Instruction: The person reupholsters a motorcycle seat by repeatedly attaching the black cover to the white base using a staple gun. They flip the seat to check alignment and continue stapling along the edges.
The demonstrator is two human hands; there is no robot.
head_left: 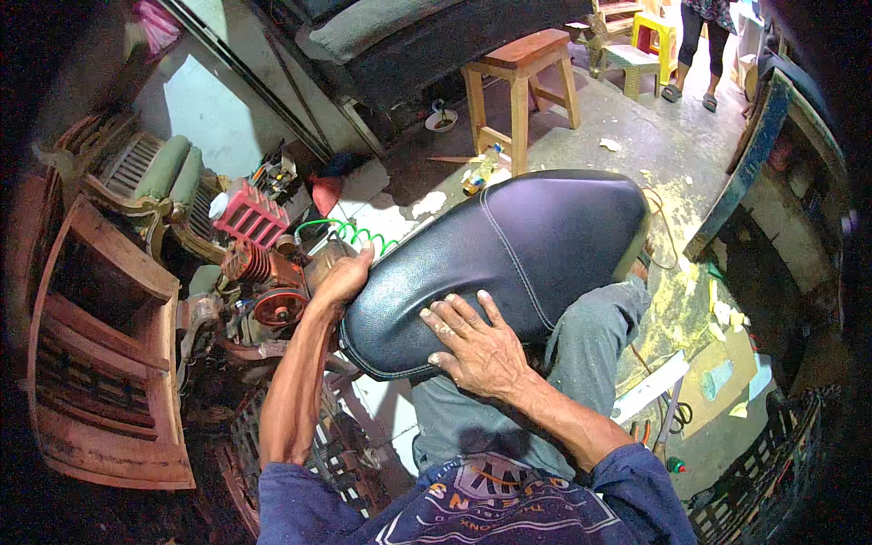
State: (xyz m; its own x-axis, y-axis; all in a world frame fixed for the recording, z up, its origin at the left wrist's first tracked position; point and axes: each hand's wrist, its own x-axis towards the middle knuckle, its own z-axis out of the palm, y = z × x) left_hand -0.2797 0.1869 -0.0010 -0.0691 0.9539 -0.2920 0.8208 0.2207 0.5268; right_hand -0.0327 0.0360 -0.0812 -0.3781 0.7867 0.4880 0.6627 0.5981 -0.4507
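A black motorcycle seat (436,272) with a light stitched seam across its cover lies over my lap, its narrower front toward the upper right. My right hand (479,350) rests flat on the cover, fingers spread, where the surface dips and creases. At the seat's left edge, my left hand (345,277) grips the side; its thumb shows, while most of its fingers are hidden. A coiled green air hose (338,224) runs just beyond that hand.
To the left stand an orange compressor (277,282), a red plastic crate (252,218) and a carved wooden chair frame (109,363). A wooden stool (522,68) is ahead. Scissors (677,416) and foam scraps lie on the floor at right. A person (704,45) stands far off.
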